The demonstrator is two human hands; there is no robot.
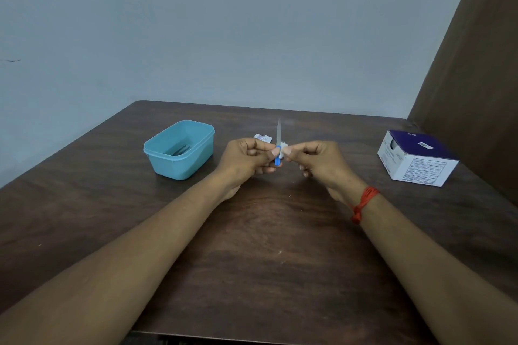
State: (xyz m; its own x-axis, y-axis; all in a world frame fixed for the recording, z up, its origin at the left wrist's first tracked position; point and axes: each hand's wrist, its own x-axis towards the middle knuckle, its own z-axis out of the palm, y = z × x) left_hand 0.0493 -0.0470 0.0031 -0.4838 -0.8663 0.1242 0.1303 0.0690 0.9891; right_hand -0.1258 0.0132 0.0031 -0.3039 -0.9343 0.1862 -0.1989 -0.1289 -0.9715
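- Brown surface: box right, blue tub left.
- Left hand: its fingers pinch a capped needle upright above the surface's middle.
- Right hand: its fingers pinch a white pad just beside the needle.

Single view: head cam, wide-angle, worn by person, facing fwd and down across table toward rear wall. Left hand and right hand sit mid-frame, close to lens, pinching needle and white piece; forearms enter from btm corners. Blue tub at left, box at right, both farther off.
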